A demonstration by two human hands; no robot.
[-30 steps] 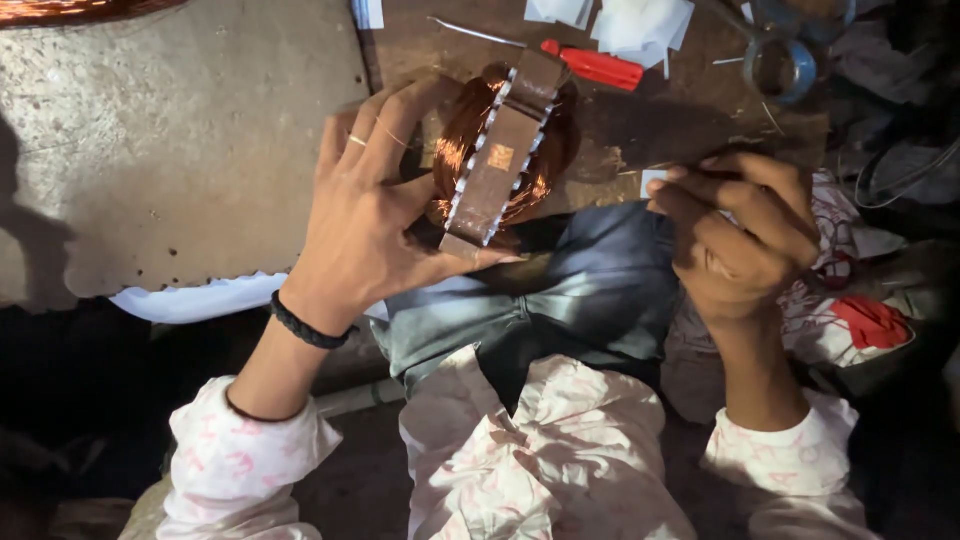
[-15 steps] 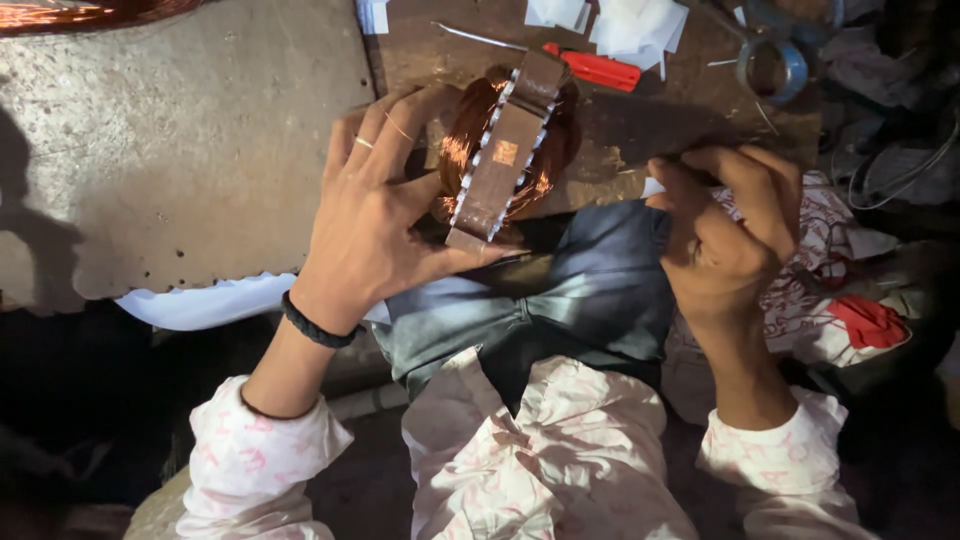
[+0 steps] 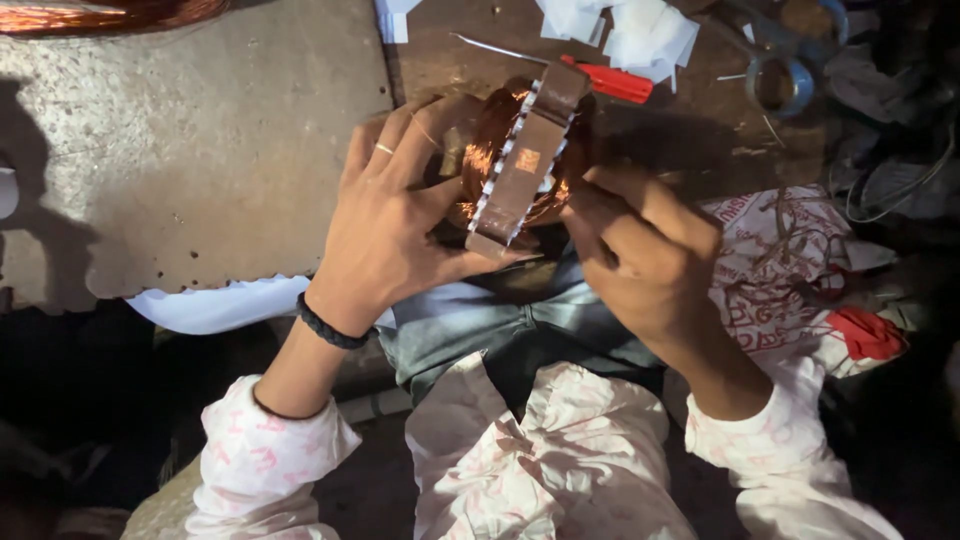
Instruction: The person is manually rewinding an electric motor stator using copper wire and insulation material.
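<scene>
Over the person's lap, at the near edge of the bench [image 3: 200,180], the wound stator [image 3: 520,160] stands on edge, its copper coils showing on both sides of the metal ring. The left hand [image 3: 390,215] grasps it from the side, fingers wrapped over the windings. The right hand [image 3: 640,265], which sat well off to the right a second ago, has come in and now touches the ring's lower right, fingers curled against it; both hands now work the stator together. A red-handled screwdriver [image 3: 610,82] and paper scraps [image 3: 640,30] lie at the bench's far edge.
</scene>
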